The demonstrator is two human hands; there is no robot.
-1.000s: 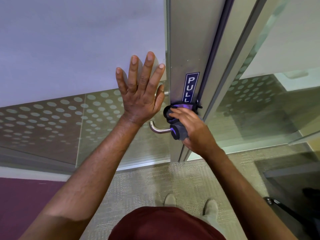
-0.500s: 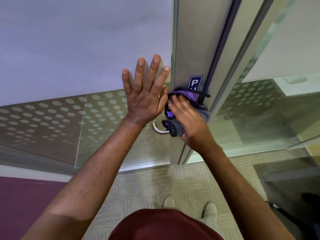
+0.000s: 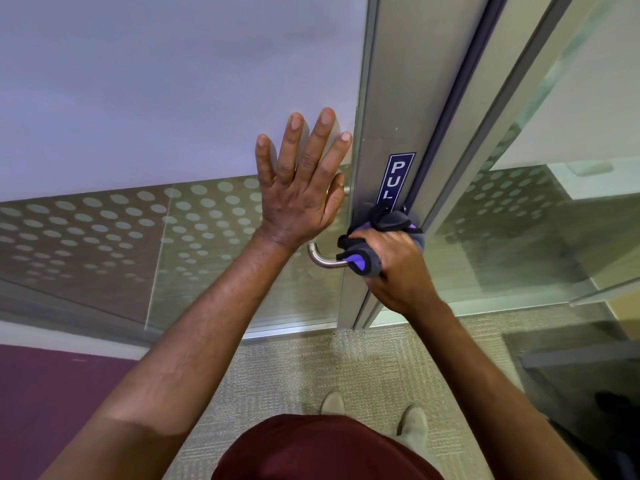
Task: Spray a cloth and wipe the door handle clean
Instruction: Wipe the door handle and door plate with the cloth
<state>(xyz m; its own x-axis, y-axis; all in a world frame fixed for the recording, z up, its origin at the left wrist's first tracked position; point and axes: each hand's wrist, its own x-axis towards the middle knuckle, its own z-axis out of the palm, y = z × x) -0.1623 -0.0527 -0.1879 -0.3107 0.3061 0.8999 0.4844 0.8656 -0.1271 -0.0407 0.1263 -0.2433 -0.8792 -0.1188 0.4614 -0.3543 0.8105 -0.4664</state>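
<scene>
Now your wiping hand has the handle wrapped in cloth.

Your left hand [image 3: 299, 188] lies flat on the glass door [image 3: 173, 98], fingers straight and spread toward twelve o'clock, likely steadying the door. At its four o'clock, the door handle [image 3: 320, 256] shows its bare bend; your right hand [image 3: 394, 268] curls tight around the cloth [image 3: 381, 233] bunched over the handle's inner end, below the PULL sign [image 3: 396, 178].

- You can read white letters "PUL" running down a dark blue sticker [image 3: 398, 180] on the metal door frame [image 3: 388, 98]; the cloth [image 3: 388, 221] hides its lower end.
</scene>
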